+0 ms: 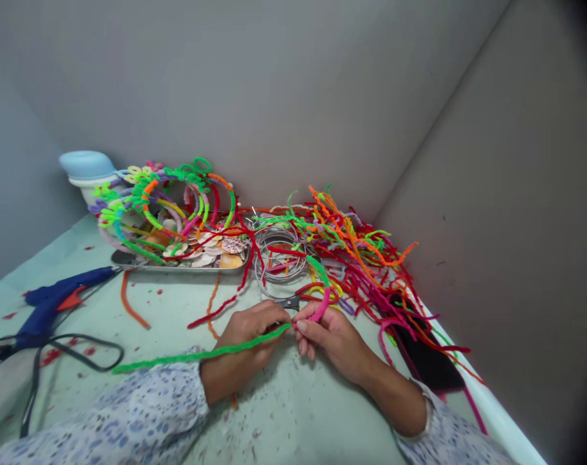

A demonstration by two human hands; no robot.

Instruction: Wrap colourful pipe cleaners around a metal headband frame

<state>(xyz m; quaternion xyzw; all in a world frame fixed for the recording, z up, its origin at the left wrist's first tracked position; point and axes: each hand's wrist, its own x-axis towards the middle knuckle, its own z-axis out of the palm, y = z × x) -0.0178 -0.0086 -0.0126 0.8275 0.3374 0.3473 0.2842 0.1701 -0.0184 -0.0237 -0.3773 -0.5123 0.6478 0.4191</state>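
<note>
A long green pipe cleaner [201, 354] runs leftward from my fingertips, passing in front of my left hand [254, 332]. That hand is closed, its fingertips pinching at the green end; its thumb is hidden. My right hand [334, 339] is closed around the pink part of a curved hoop piece [324, 298] wrapped in pipe cleaner. Above the pink, the curve turns green, then red at its far end. Pink and green meet between my two hands. Just behind my fingers lie scissors [308, 296] with red handles.
A metal tray [196, 268] holds shells and several finished-looking colourful hoops [150, 206]. Beside it sit a wire coil [274, 274] and a pipe cleaner heap [361, 258]. A blue glue gun [55, 297] with its cord lies left, a blue-lidded container [87, 168] behind. Walls enclose the table.
</note>
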